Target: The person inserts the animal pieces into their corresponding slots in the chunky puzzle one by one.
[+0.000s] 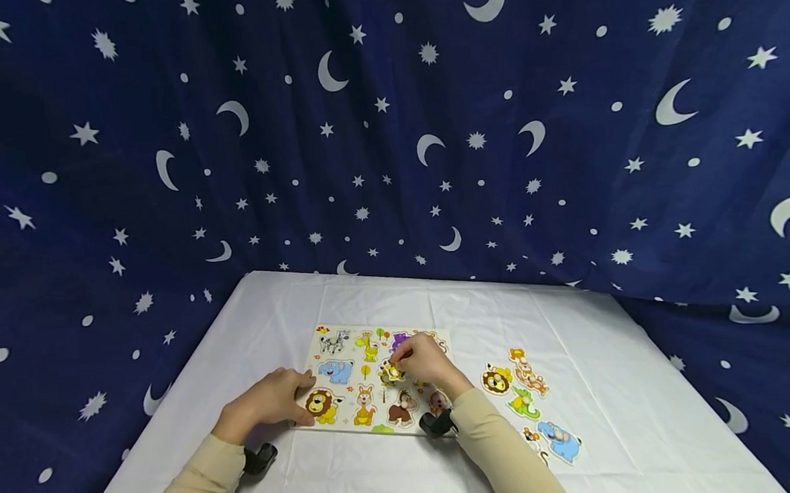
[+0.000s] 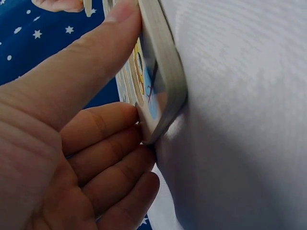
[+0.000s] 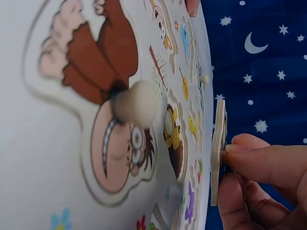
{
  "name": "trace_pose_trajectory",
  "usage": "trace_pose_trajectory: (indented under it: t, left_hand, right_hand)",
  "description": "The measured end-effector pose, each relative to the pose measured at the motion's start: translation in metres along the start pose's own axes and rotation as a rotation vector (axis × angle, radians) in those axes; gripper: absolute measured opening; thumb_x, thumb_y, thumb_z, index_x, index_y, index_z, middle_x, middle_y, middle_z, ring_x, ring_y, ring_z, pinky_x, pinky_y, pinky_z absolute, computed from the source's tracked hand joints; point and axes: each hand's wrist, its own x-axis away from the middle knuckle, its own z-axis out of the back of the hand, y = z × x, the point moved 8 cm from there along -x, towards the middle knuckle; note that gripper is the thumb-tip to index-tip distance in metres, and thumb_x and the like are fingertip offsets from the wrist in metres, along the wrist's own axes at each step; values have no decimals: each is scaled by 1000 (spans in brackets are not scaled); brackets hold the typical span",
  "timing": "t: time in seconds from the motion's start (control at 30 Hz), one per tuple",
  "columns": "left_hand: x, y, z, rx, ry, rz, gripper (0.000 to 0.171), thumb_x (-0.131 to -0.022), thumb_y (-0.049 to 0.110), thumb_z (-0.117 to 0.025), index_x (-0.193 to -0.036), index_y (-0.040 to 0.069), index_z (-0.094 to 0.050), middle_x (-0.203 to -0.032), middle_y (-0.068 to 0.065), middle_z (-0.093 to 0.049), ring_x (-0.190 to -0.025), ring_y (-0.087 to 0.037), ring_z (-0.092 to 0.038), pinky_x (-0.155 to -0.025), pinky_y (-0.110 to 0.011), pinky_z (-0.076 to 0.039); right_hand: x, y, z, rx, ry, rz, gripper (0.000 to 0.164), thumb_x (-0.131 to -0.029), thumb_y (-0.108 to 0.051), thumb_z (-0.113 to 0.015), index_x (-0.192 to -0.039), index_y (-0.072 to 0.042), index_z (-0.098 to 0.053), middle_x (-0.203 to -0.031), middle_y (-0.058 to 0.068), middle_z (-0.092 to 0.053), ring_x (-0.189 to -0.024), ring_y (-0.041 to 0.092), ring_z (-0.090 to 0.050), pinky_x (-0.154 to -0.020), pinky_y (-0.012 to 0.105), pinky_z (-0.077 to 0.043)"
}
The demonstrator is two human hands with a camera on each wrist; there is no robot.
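Observation:
A wooden animal puzzle board [image 1: 347, 425] lies flat on the cloth. At its near left corner my left hand [image 1: 275, 398] touches the board's edge with thumb and fingertips, the fingers loosely bent in the left wrist view [image 2: 96, 148]. My right hand [image 1: 424, 360] is over the right half of the board. It pinches a flat puzzle piece [image 3: 218, 153] by its back knob between thumb and fingers. Edge-on in the right wrist view, the piece stands apart from the board. Its picture looks yellow with dark marks from the head view; the animal is unclear. An ape piece [image 3: 110, 139] with a round knob sits nearby.
Loose pieces lie right of the board: a lion [image 1: 496, 379], a green crocodile [image 1: 524, 403], a blue elephant [image 1: 559, 441], an orange-brown animal [image 1: 527, 373] and others partly behind the right sleeve. A starry blue curtain [image 1: 391, 165] hangs behind the white-covered table [image 1: 539, 313].

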Motion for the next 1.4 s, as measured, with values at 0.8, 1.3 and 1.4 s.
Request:
trace_pose_trajectory:
  t: [0.8, 1.3, 1.4]
  left_hand:
    - [0, 2, 1, -8, -4, 23, 70, -55, 36, -81, -116, 10, -60, -128, -6, -53, -111, -25, -47, -96, -41, -38]
    - [3, 2, 1, -18, -3, 9, 70, -56, 39, -80, -117, 11, -59, -129, -7, -51, -112, -27, -47, -96, -43, -37]
    - [2, 2, 2, -19, 0, 16, 70, -56, 39, -80, -117, 11, -60, -129, -6, -51, -111, -25, -47, -96, -42, -38]
  right_hand:
    - [-10, 5, -14, 21, -17, -7, 11, -73, 4, -64, -74, -4, -70, -80, 7, -67, -62, 11, -56, -51, 23, -46]
    - [-16, 12, -19, 27, -17, -63, 13, -71, 4, -65, -70, -8, -70, -80, 4, -66, -63, 11, -55, -52, 24, -46]
    - [-18, 11, -21, 36, -17, -50, 13, -72, 4, -65, -71, -8, -70, -81, 4, -67, -63, 11, -56, -53, 24, -46]
